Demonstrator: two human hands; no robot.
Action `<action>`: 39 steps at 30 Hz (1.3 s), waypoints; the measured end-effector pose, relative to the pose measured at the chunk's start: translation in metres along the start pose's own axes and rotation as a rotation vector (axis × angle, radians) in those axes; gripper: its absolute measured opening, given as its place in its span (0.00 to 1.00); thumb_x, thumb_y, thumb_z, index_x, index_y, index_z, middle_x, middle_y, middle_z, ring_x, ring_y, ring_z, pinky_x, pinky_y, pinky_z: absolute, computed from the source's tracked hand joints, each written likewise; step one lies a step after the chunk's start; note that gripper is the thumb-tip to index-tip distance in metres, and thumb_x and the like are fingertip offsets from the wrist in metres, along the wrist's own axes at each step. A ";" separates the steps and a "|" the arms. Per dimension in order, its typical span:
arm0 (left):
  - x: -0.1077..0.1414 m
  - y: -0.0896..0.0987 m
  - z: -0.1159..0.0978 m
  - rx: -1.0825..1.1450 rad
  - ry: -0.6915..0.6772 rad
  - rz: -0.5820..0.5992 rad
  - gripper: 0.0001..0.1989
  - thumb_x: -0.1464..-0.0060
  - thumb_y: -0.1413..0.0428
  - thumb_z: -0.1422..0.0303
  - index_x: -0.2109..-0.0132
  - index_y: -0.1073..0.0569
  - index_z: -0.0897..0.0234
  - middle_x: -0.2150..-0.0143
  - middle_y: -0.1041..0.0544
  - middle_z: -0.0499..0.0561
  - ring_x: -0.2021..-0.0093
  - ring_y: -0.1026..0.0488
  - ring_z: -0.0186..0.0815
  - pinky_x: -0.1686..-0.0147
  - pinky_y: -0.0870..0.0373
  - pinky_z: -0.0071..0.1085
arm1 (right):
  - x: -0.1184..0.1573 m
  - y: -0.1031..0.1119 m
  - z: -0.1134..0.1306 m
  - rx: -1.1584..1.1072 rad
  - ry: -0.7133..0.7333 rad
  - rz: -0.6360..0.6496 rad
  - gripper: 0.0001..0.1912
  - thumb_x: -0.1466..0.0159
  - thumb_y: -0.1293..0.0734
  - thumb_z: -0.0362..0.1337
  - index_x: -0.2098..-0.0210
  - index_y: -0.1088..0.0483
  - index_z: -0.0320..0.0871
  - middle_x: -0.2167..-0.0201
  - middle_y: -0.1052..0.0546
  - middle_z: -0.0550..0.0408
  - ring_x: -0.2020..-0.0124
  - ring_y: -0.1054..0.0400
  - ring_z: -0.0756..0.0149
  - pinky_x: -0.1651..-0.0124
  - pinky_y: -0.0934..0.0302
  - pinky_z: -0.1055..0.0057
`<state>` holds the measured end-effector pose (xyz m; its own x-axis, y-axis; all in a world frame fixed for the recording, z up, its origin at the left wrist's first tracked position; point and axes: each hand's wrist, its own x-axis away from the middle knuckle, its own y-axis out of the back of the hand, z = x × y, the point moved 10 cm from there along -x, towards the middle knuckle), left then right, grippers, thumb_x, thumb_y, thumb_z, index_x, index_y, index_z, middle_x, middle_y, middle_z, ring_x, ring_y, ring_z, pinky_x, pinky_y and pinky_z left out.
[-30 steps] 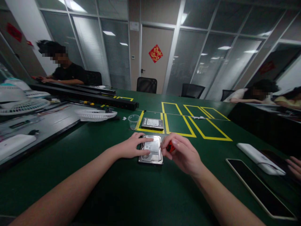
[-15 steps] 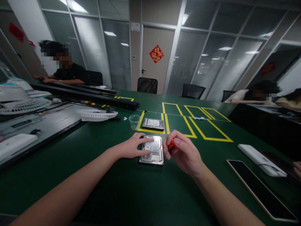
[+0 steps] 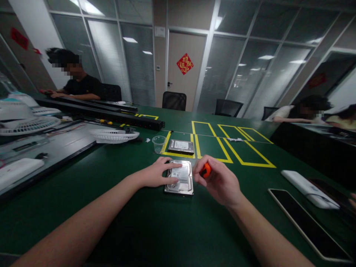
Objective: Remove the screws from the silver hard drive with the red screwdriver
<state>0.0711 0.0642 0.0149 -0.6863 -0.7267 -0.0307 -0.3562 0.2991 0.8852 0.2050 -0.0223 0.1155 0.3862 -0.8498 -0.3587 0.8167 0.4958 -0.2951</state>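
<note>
A silver hard drive (image 3: 184,180) with a white label lies flat on the green table in front of me. My left hand (image 3: 159,172) rests on its left side, thumb and fingers stretched apart across the label. Just right of the drive, my right hand (image 3: 219,180) is closed around the orange-and-black handle of a screwdriver (image 3: 206,170). The shaft and tip of the tool cannot be made out. Behind, a second hard drive (image 3: 181,145) lies inside a yellow tape outline.
A clear plastic cup (image 3: 159,144) stands left of the rear drive. White fan parts (image 3: 114,135) and a large flat panel (image 3: 69,142) crowd the left. At right lie a phone (image 3: 306,222) and a white power bank-like block (image 3: 308,189). Other people sit around the table.
My right hand has turned slightly, showing more of the orange handle. The left hand and both hard drives have stayed in place.
</note>
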 end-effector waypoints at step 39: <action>0.000 0.001 -0.001 -0.020 0.000 -0.015 0.35 0.42 0.45 0.40 0.31 0.39 0.38 0.28 0.45 0.52 0.29 0.48 0.56 0.34 0.45 0.54 | 0.001 -0.002 -0.001 0.054 0.044 0.016 0.10 0.33 0.33 0.42 0.64 0.35 0.44 0.72 0.28 0.57 0.77 0.40 0.71 0.72 0.48 0.71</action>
<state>0.0716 0.0637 0.0162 -0.6810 -0.7310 -0.0443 -0.3541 0.2757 0.8937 0.2036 -0.0237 0.1144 0.3810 -0.8324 -0.4024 0.8331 0.4978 -0.2411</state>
